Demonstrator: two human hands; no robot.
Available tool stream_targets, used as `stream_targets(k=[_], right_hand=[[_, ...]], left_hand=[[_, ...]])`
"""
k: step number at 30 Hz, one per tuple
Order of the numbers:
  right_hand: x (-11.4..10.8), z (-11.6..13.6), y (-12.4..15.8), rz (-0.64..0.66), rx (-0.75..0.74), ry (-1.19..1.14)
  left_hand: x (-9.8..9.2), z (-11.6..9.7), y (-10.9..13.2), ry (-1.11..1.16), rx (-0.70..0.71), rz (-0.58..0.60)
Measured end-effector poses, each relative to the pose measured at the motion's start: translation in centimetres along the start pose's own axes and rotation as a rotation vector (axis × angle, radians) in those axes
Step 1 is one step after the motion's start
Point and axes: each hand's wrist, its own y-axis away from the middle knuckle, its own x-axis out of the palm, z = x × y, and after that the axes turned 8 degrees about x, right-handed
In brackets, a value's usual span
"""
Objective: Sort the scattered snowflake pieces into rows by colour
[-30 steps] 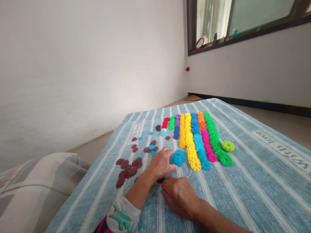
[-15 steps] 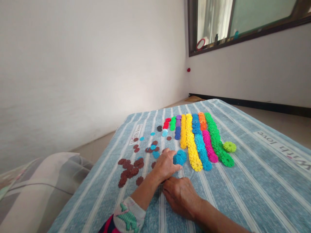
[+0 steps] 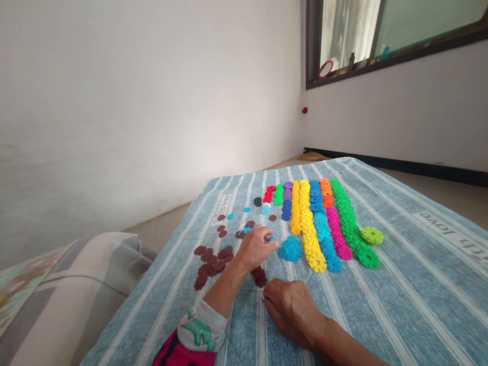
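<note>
Relaxed and palm-down, the right hand (image 3: 292,310) lies on the striped bedspread (image 3: 400,284) with its fingers loosely bent and nothing gripped; its fingertips stop just short of two brown discs (image 3: 260,276). To its left a patterned sleeve (image 3: 198,333) leads up the forearm to the left hand (image 3: 254,247), whose fingers curl forward so that the tips meet a small blue disc (image 3: 270,237); whether that disc is pinched or only touched cannot be told. Left of this hand lies a loose scatter of brown discs (image 3: 211,259), with a few blue ones mixed in farther back. Just right of the left hand's fingertips sits a blue heap (image 3: 290,249) of notched discs. Beyond it run long overlapping rows side by side: a yellow row (image 3: 310,234), a blue row (image 3: 324,229), a pink row (image 3: 338,234) and a green row (image 3: 353,223), with a lime disc (image 3: 372,235) lying beside the green. At the far wall a window (image 3: 381,35) is set high.
</note>
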Motion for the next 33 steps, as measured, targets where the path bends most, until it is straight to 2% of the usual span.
stream_targets(k=[4,7,17,28,33], right_hand=[[-0.2,0.0,0.0,-0.011,-0.007,0.0],[-0.3,0.1,0.0,-0.012,-0.01,-0.002],[-0.3,0.2,0.1,-0.019,-0.004,-0.002],[-0.1,0.0,0.1,-0.024,0.0,-0.003],[-0.1,0.0,0.2,-0.04,-0.022,-0.004]], left_hand=[[-0.8,2.4,-0.4,-0.083,-0.072,-0.064],[-0.6,2.9,-0.3,-0.161,-0.091,-0.017],[-0.4,0.1,0.3,-0.388,-0.226,0.193],[-0.4,-0.3,0.2,-0.381,-0.232,0.22],[-0.2,-0.1,0.3,-0.368,-0.187,0.147]])
